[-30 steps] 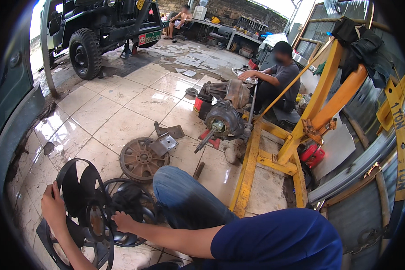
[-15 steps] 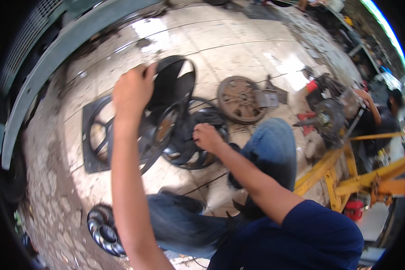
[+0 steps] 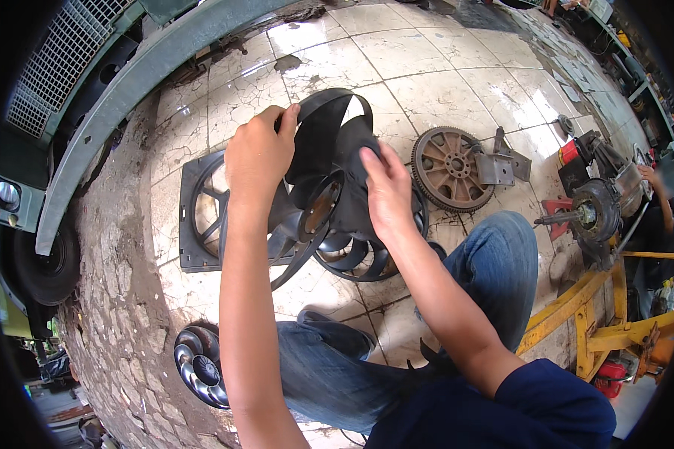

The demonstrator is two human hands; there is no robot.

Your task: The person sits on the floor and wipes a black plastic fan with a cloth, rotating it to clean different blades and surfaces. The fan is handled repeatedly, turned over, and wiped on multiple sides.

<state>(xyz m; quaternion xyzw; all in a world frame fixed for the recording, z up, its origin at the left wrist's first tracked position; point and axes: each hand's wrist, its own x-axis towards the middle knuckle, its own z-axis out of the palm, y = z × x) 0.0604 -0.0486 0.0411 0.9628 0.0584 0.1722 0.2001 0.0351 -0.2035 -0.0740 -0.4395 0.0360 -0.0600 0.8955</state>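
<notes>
My left hand grips the top rim of a black ringed fan, which is tilted up off the floor with its round metal hub facing right. In my right hand is a black cloth, pressed against the fan's blades near the right side of the ring. My fingertips are partly hidden behind the cloth. Behind the fan, a square black fan shroud lies on the tiles. A second black fan rests on the floor just under the cloth.
A rusty toothed flywheel lies right of the fans, touching a metal bracket. Farther right are a greasy gearbox-like assembly, a yellow steel frame and another person's arm. A smaller fan sits lower left; a vehicle bumper curves along the upper left.
My right hand has risen with the cloth from low beside the hub to the fan's upper right blades. My left hand still holds the rim. The whole view has shifted somewhat.
</notes>
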